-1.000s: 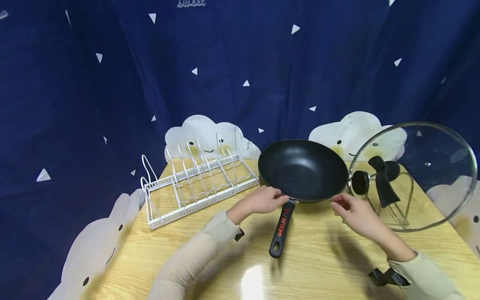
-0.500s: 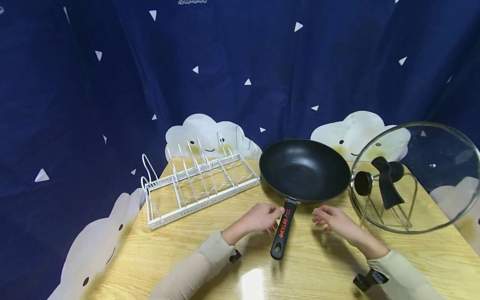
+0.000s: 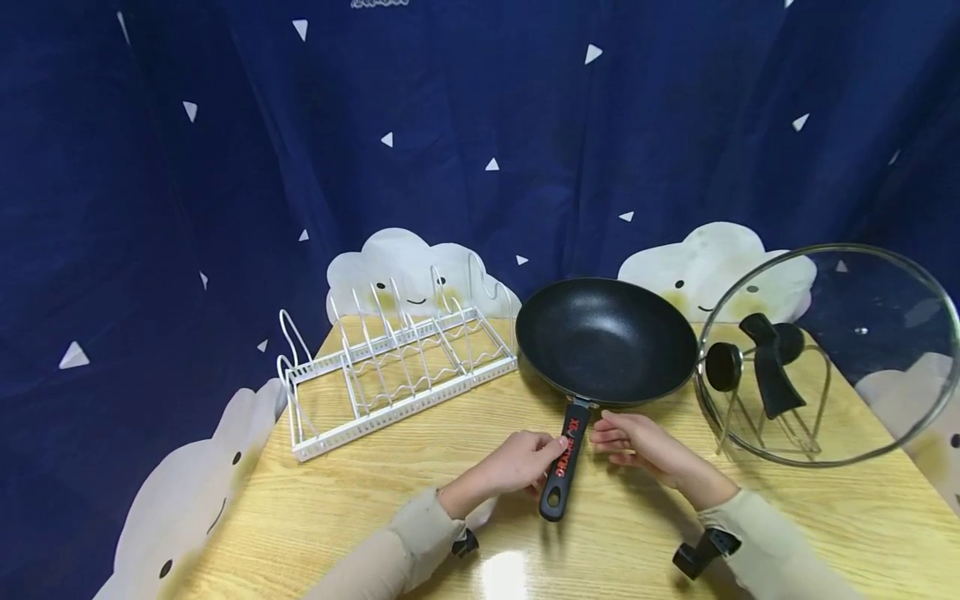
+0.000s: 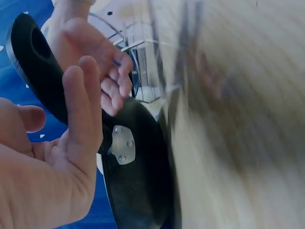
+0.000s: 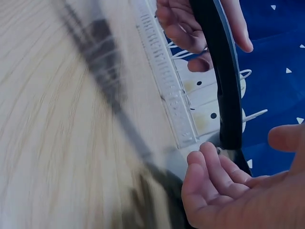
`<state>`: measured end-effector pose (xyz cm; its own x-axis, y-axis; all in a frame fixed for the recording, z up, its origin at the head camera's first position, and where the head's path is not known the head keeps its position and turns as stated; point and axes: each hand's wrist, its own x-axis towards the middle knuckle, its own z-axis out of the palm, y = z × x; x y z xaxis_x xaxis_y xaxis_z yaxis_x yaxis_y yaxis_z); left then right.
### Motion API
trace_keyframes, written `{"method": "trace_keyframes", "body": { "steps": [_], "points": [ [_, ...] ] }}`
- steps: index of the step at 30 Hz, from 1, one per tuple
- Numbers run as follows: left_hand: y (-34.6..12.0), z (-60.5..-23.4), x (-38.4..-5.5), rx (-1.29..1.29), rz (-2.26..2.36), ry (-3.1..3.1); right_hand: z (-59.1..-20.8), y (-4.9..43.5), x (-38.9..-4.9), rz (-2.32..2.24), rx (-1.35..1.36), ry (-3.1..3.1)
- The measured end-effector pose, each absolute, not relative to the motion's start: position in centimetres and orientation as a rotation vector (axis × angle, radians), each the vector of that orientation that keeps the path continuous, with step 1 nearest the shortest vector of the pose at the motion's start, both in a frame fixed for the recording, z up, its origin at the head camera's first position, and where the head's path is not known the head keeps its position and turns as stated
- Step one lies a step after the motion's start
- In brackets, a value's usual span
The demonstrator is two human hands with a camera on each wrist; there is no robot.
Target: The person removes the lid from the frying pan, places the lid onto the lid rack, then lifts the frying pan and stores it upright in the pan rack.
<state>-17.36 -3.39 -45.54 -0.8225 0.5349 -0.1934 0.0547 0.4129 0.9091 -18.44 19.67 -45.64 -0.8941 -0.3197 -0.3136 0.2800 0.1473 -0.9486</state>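
Note:
A black wok sits on the wooden table, its handle with red lettering pointing toward the person. My left hand is at the left side of that handle, thumb at its edge. In the left wrist view its extended fingers overlap the handle, with the thumb apart. The right hand is just right of the handle, palm turned inward and fingers loosely bent. From the right wrist, the handle rises between the left hand's thumb and fingers, above the right fingertips.
A white wire dish rack stands left of the wok. To the right, a large glass lid leans upright at a metal wire stand, with a black handled piece showing by it. A blue curtain hangs behind the table.
Both hands have come down from the wok's near rim to either side of its handle. The right hand moved left and toward the person; wok, rack and lid kept their places.

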Motion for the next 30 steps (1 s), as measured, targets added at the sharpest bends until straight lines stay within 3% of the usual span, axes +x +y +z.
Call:
{"method": "trace_keyframes", "body": {
  "steps": [30],
  "points": [
    [-2.0,-46.5,-16.3,0.316,1.734,1.549,-48.3,16.3,-20.6,-2.091,-0.001,1.359]
  ]
}}
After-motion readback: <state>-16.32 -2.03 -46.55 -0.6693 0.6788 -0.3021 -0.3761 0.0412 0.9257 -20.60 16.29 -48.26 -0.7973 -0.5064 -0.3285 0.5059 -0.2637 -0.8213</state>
